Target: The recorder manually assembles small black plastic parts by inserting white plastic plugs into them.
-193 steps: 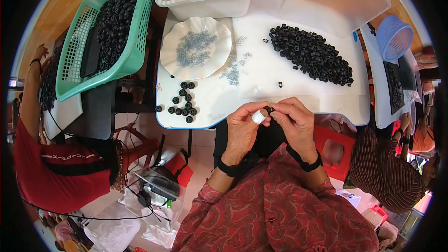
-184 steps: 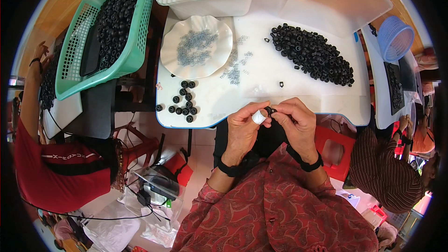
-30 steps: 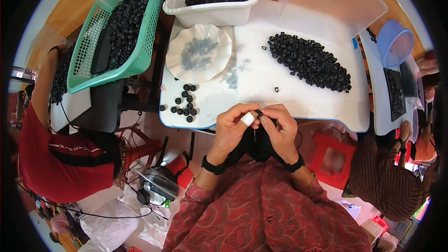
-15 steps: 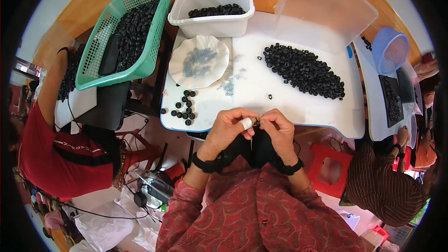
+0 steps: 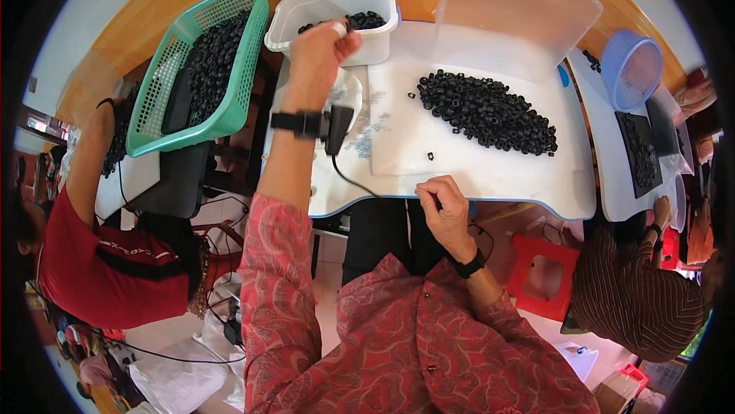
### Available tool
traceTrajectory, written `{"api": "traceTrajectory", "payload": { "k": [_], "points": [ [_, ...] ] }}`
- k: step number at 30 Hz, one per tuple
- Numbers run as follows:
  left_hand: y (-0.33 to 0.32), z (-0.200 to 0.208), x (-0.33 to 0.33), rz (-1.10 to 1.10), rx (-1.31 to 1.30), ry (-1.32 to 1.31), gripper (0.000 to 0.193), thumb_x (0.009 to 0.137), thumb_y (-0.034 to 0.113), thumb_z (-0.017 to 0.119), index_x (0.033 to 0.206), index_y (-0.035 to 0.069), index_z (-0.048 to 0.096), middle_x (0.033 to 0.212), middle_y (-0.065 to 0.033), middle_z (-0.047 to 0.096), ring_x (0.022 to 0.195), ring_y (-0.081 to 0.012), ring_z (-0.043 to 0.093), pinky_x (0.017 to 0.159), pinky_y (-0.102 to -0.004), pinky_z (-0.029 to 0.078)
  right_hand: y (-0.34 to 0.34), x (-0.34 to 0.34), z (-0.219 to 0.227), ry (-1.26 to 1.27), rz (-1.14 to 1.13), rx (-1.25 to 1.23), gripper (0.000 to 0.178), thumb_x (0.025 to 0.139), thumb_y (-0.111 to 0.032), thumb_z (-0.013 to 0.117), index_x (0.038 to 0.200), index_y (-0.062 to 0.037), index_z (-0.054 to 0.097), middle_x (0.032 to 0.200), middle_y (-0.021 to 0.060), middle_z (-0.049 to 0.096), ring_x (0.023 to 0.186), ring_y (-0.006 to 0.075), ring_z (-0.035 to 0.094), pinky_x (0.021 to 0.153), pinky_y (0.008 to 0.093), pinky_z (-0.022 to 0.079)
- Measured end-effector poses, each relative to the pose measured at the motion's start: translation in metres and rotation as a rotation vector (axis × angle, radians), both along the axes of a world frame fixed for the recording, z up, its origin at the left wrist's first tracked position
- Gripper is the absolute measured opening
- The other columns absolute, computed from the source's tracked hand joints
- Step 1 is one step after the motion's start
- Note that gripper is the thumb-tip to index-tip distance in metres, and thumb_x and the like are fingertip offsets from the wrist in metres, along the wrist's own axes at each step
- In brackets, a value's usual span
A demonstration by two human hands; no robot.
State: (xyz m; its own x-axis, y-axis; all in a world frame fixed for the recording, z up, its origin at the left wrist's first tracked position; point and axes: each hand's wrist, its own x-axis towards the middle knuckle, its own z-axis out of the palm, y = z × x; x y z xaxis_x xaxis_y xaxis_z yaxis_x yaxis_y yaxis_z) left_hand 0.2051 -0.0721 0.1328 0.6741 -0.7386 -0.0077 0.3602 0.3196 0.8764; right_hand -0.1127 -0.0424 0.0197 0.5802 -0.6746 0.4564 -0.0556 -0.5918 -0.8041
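My left hand (image 5: 315,50) reaches out over the near rim of a white plastic tub (image 5: 377,48), its fingers curled together. A white wrap shows on one finger; whatever the fingers hold is too small to make out. Inside the tub lie small black ring-like parts (image 5: 366,20). Close to the table's front edge, my right hand (image 5: 445,213) has its thumb and forefinger pinched, and I cannot see anything clearly between them. Beyond it is a heap of small black square parts (image 5: 490,111). One loose black part (image 5: 430,157) lies nearer.
A wavy-edged cream dish (image 5: 351,92) is partly hidden behind my left arm, with tiny grey pieces (image 5: 369,137) scattered beside it. A green basket (image 5: 239,111) of black parts stands left. A clear panel (image 5: 513,12) rises at the back. People sit on both sides.
My left hand has left my right hand and moved forward and left to the tub, its arm now covering the black rings on the table. My right hand stays near the edge, slightly lower.
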Motion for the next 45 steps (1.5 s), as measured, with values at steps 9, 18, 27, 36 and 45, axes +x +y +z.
{"api": "traceTrajectory", "payload": {
  "k": [9,18,27,36,45],
  "points": [
    [0.019,-0.011,-0.059,-0.034,0.381,-0.508,0.015,0.089,0.004,0.061,0.098,-0.001,0.071,0.080,-0.0079,0.066,0.075,-0.0192,0.068,0.068,-0.0307,0.056,-0.007,-0.005,0.000,0.022,0.001,-0.017,0.010,0.084,0.002,0.069,0.091,-0.0024,0.065,0.086,0.0105,0.062,0.067,0.0216,0.062,0.058,0.0308,0.049],
    [0.059,-0.079,-0.115,0.049,0.693,-1.269,0.030,0.079,-0.004,0.059,0.099,0.011,0.075,0.094,-0.0168,0.062,0.083,-0.0367,0.064,0.073,-0.0426,0.052,-0.005,-0.002,0.002,0.037,0.000,-0.034,0.010,0.084,0.001,0.069,0.091,-0.0027,0.065,0.085,0.0099,0.062,0.067,0.0218,0.062,0.058,0.0308,0.049],
    [0.055,-0.086,-0.117,0.071,0.761,-1.387,0.025,0.080,-0.003,0.057,0.093,0.010,0.074,0.093,-0.0180,0.058,0.077,-0.0390,0.065,0.067,-0.0481,0.052,-0.005,-0.003,0.000,0.031,0.000,-0.043,0.011,0.083,0.002,0.070,0.091,-0.0030,0.065,0.085,0.0100,0.063,0.069,0.0225,0.063,0.059,0.0308,0.050],
    [0.051,-0.085,-0.118,0.019,0.769,-1.356,0.018,0.081,-0.003,0.056,0.093,0.007,0.065,0.097,-0.0181,0.055,0.081,-0.0400,0.062,0.071,-0.0482,0.051,-0.006,-0.003,0.000,0.037,0.003,-0.062,0.008,0.085,0.001,0.069,0.092,-0.0020,0.066,0.087,0.0093,0.062,0.070,0.0195,0.062,0.060,0.0287,0.049],
    [0.053,-0.089,-0.116,0.003,0.703,-1.342,0.016,0.081,-0.005,0.055,0.093,0.003,0.063,0.100,-0.0161,0.054,0.087,-0.0394,0.061,0.073,-0.0473,0.051,-0.005,-0.003,0.002,0.037,-0.010,-0.073,0.012,0.082,0.002,0.071,0.091,-0.0035,0.065,0.085,0.0092,0.063,0.070,0.0233,0.064,0.059,0.0315,0.051]
  ]
}}
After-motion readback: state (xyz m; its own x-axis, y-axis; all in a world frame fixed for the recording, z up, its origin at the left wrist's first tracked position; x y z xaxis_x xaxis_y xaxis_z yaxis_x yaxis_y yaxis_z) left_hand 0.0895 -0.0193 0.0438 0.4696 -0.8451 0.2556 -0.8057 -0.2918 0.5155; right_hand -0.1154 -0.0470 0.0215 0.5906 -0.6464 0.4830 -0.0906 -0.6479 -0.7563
